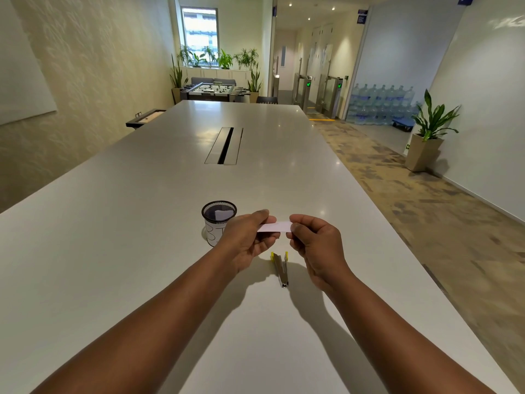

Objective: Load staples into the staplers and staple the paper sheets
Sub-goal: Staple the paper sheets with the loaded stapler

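- At a long white counter in an office hall, I watch both hands hold a small strip of white paper in the air, just above and beyond a stapler.
- The left hand pinches the strip's left end between thumb and curled fingers; the right hand pinches the right end the same way. Neither hand holds anything else.
- The stapler, silver with yellow parts at its far end, lies on the counter between the two wrists, apart from both hands. I cannot tell from this view whether it is swung open or whether staples sit in it.
- A black mesh cup wrapped in marked white paper stands just left of the left hand, something pale inside it.
- Risk one, as I judge it: the strip is thin and held only at its ends, so a pull from either side may tear or buckle it before it reaches the stapler.
- Risk two: to press the stapler one hand must let go, and the freed end may droop or twist, so any layers could slip out of line.
- Risk three: if the stapler is unloaded, a press leaves the paper unjoined.
- Risk four: the left hand sits close to the cup, and a sideways sweep could knock it over.
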A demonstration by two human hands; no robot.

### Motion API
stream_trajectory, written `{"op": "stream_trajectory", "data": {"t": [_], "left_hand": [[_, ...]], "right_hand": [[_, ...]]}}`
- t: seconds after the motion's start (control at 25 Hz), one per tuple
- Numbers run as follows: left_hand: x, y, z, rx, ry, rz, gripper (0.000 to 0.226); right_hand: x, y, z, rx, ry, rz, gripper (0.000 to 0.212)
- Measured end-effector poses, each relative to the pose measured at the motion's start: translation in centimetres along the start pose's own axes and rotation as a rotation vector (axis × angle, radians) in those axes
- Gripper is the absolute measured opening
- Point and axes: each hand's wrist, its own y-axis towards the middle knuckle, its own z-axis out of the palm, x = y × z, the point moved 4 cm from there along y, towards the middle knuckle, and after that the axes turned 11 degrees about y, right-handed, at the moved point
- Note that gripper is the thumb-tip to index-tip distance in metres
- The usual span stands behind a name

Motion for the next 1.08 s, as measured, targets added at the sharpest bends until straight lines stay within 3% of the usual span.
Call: {"op": "stream_trajectory", "data": {"t": [0.4,1.08], "left_hand": [[-0.4,-1.0,0.0,0.034,-0.035,-0.02,0.012],[-0.2,-1.0,-0.2,0.058,0.02,0.043,0.018]], "right_hand": [[-0.2,0.2,-0.3,-0.025,0.091,0.035,0.014],[-0.6,0.1,-0.8,0.006,0.133,0.099,0.017]]}}
